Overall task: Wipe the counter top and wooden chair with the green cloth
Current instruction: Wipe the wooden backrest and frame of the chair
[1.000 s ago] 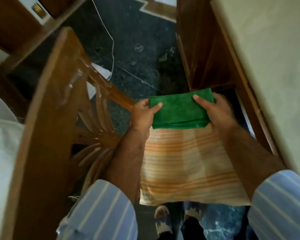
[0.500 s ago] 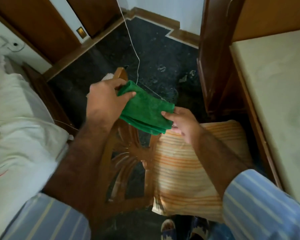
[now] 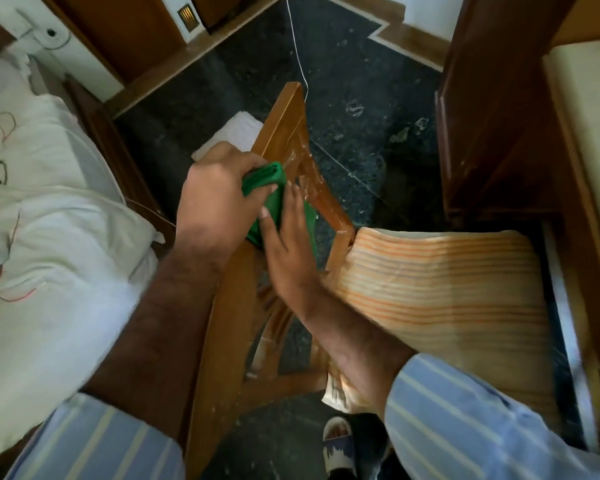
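The person's left hand [image 3: 219, 199] is gripping the folded green cloth [image 3: 270, 188], fingers curled around its upper fold, and is holding it against the top rail of the wooden chair [image 3: 284, 133]. The right hand [image 3: 286, 237] is lying flat over the lower part of the same cloth, fingers extended and thumb pressing on the fabric; whether it is actually clasping the cloth cannot be told, since the palm is covering it. A strip of green is showing past the right hand's outer edge, against the chair's carved back slats. To the right of the grip, an orange-striped cushion [image 3: 440, 282] is lying on the chair seat. Further right, a pale counter top [image 3: 589, 140] is sitting on a dark wooden cabinet, well apart from the cloth. To the left of the grip, white bedding [image 3: 49, 216] with thin wires across it is lying. A thin white cord [image 3: 297, 53] is running across the dark stone floor beyond the chair. Both forearms are emerging from blue striped sleeves [image 3: 465, 427]. No readable writing or brand is showing anywhere.
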Tool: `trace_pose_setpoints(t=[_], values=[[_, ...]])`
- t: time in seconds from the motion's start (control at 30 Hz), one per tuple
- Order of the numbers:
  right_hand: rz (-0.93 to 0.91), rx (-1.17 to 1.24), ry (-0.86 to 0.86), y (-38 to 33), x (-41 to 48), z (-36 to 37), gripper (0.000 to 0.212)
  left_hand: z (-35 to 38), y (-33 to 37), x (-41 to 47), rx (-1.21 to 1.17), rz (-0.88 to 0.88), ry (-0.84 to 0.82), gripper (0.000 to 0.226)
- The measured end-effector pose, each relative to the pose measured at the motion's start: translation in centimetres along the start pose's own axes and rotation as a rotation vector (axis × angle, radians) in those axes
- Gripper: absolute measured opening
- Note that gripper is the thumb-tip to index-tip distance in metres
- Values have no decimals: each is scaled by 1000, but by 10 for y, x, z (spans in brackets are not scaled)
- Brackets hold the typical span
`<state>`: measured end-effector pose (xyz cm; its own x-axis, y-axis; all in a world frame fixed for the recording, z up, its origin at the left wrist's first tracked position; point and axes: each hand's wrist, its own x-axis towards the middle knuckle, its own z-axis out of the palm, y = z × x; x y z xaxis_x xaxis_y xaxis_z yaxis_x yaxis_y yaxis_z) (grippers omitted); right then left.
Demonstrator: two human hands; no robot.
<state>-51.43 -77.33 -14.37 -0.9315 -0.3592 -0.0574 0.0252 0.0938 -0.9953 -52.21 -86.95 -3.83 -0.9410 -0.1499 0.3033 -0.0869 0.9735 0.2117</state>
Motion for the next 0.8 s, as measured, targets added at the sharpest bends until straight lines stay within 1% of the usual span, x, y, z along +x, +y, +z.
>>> trace_pose_setpoints(t=[0.07,0.1,0.2,0.27,0.33,0.4,0.47,0.53,0.6,0.67,0.73,0.8], values=[[24,58,6,2,0,13,70,2,-4,-15,-17,-51,11,46],[25,80,17,4,1,17,71,4,-6,-27,-23,-76,-19,54],[-6,90,45,9,3,23,73,6,-6,-61,-94,-143,-235,74],[-11,53,53,8,6,26,77,5,-3,-74,-86,-146,-269,81],[-72,-21,64,3,11,25,73,1,3,-89,-45,-157,-256,84],[-114,-10,82,-4,25,26,67,-6,8,-111,-31,-193,-256,85],[-2,93,176,-19,53,22,67,-11,10,-129,-39,-227,-269,83],[103,138,251,-32,84,15,67,-12,10,-135,-52,-233,-272,83],[113,132,279,-33,104,9,66,-11,7,-132,-54,-222,-262,83],[100,129,276,-29,103,10,65,-9,5,-126,-74,-214,-258,83],[57,118,248,-20,83,18,64,-4,-1,-114,-126,-212,-265,84],[-44,-1,183,-3,51,26,64,1,-5,-95,-175,-203,-276,86]])
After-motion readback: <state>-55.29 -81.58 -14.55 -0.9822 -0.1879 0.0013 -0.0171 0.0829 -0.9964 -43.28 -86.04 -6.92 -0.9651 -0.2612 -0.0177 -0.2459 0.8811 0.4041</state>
